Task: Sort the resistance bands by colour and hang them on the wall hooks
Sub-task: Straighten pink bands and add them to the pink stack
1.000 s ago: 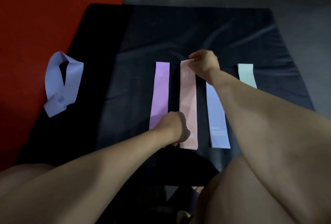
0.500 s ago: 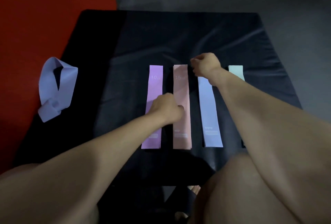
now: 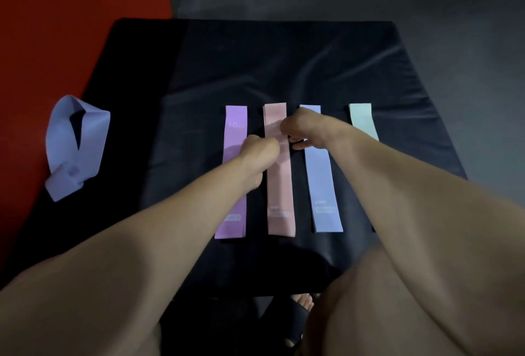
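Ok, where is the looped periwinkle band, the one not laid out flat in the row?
In the head view the looped periwinkle band lies far left, straddling the edge of the black mat and the red floor, well apart from the purple band.

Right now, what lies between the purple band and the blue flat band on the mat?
The pink band lies between the purple band and the blue flat band, with both hands over its upper part, in the head view.
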